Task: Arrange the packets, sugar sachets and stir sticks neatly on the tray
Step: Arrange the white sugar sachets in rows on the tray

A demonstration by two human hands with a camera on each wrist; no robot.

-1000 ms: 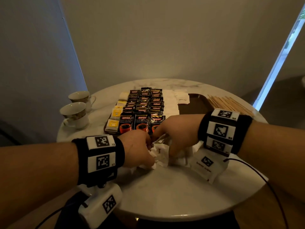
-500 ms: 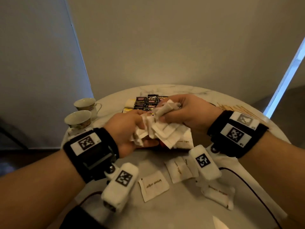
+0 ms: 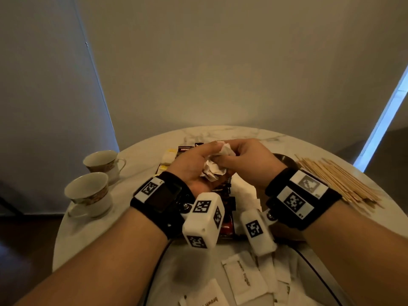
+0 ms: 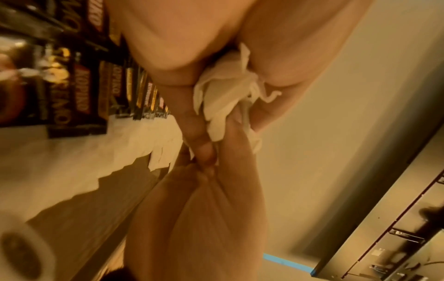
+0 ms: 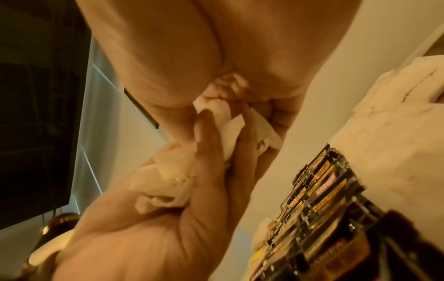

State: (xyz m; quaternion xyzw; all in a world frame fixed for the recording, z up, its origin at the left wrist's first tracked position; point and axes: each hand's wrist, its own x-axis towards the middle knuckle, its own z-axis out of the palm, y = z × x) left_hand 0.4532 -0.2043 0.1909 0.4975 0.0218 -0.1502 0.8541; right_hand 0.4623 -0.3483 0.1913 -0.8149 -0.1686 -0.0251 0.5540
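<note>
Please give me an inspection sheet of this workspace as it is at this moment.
Surface: round marble table, lit dimly.
Job's things: bunch of sugar sachets held above the tray; coffee packets in rows on it; loose sachets at the near edge; stir sticks piled right.
Clutter: two teacups left.
Hands: left hand and right hand both grip the bunch.
Cables: black wrist cable.
Surroundings: plain walls; bright window strip.
</note>
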